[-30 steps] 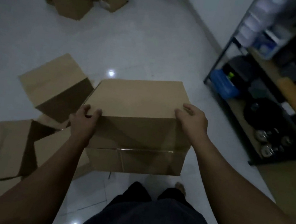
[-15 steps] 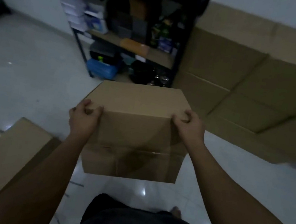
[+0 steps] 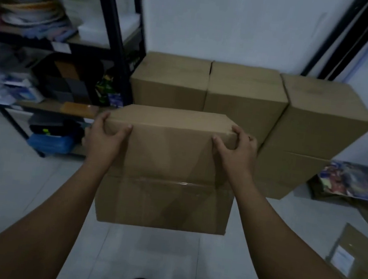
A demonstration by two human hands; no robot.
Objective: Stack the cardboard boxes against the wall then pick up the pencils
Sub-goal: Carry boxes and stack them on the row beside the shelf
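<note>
Seen from the head camera, both arms reach forward from the lower corners of the frame to a cardboard box (image 3: 168, 160) at the centre. It is held above the pale floor (image 3: 19, 188), in front of a row of three boxes (image 3: 245, 93) standing against the white wall (image 3: 228, 23). The left hand (image 3: 106, 136) grips the box's upper left corner, thumb on the near face and fingers curled round the side. The right hand (image 3: 235, 153) grips the upper right corner, thumb on the near face, fingers hooked over the top edge. The held box hides the lower fronts of the boxes behind it. The shelf rack (image 3: 112, 36) at upper left is blurred, its contents hard to make out. The right edge cuts off some flattened cardboard (image 3: 361, 256).
</note>
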